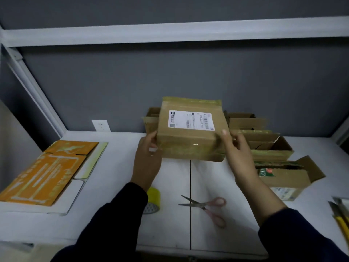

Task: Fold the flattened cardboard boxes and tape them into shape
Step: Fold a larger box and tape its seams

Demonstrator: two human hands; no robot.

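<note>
So the big white table (117, 214) is the work surface, and off to the left there's a flat orange cardboard sheet (47, 171) not yet folded, lying on a white sheet. Middle back is the brown box (188, 140) with the shipping label facing up; it's already folded, with shiny tape over the near and far edges. It's held between both hands, near the row of finished boxes (264, 140) on the right. I can't tell if its bottom edge is resting on the table or lifted. The left hand (146, 159) has its fingers wrapped round the left side, and the right hand (238, 154) clamps the right side with the thumb up on the top face, so both have a firm hold on it. My guess is this one's getting checked or parked with the others. To do that well, I'd press the tape ends down flat at the corners and set it square beside the row so it doesn't knock the open flaps. The pink scissors (205, 205) lie open near the front, and the yellow tape roll (154, 202) sits half hidden under the left sleeve, both handy for the orange sheet.
</note>
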